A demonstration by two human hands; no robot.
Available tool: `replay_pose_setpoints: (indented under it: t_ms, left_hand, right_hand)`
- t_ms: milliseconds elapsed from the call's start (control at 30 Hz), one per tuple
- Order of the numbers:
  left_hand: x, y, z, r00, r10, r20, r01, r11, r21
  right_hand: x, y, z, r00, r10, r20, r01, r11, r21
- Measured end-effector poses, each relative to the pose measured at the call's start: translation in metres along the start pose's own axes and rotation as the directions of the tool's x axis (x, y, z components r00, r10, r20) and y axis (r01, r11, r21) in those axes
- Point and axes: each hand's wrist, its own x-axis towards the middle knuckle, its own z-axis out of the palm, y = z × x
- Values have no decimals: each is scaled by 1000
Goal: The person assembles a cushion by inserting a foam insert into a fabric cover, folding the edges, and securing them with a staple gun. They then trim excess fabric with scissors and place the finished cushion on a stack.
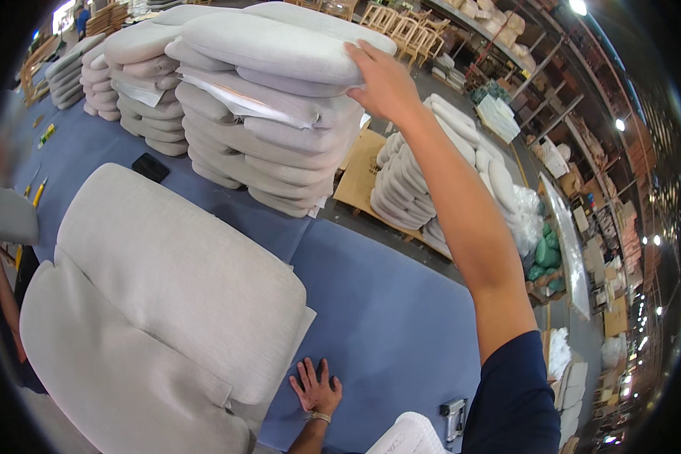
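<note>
"Two questions: which step is in hand, and where is the piece being worked on?"

"It's the grey top cushion [280, 49], lying on the tall stack of cushions [272, 155] at the far side of the blue table [390, 303]. I'd judge the step as getting hold of it, or steadying it."

"How does the right hand [386, 83] sit?"

"At the end of a raised, outstretched arm. Its fingers curve over the cushion's right end, and the thumb stands apart, lower down. The palm is hidden, so I can't tell whether it grips or only rests there."

"And the left hand [318, 390]?"

"Palm down on the table, fingers spread, holding nothing. It lies just beside the large grey padded piece [174, 265], and seems to prop the body for the reach."

"Suppose the cushion is to come down. What would that call for?"

"A firm hold between thumb and fingers first, I'd say, then a lift rather than a drag. The layers below look soft and uneven, so a pull could bring the next one along. The left hand might help with the weight. I'd also mind the metal tool [453, 418] near the table's edge, under the right arm."
</note>
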Motion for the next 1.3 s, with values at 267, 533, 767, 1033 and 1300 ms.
replay_pose_setpoints:
  t_ms: [267,533,767,1033,1300]
  left_hand:
    - [2,1,1,1000,-16,-4,16,1000,4]
    - [9,-3,12,994,-11,-112,-5,990,-143]
    - [2,-18,2,990,-16,-139,-32,940,-339]
    - [-7,43,-69,898,-226,-378,-181,592,-785]
    - [-64,225,-273,572,256,-779,-772,490,-406]
  right_hand:
    - [29,-21,-59,997,-32,68,31,999,10]
    - [-70,25,-296,846,495,-200,-368,812,453]
    - [-215,23,-466,728,686,5,-651,689,320]
    - [-401,-17,-308,447,528,722,-538,804,-255]
    - [-467,-38,-373,786,386,482,-589,702,399]
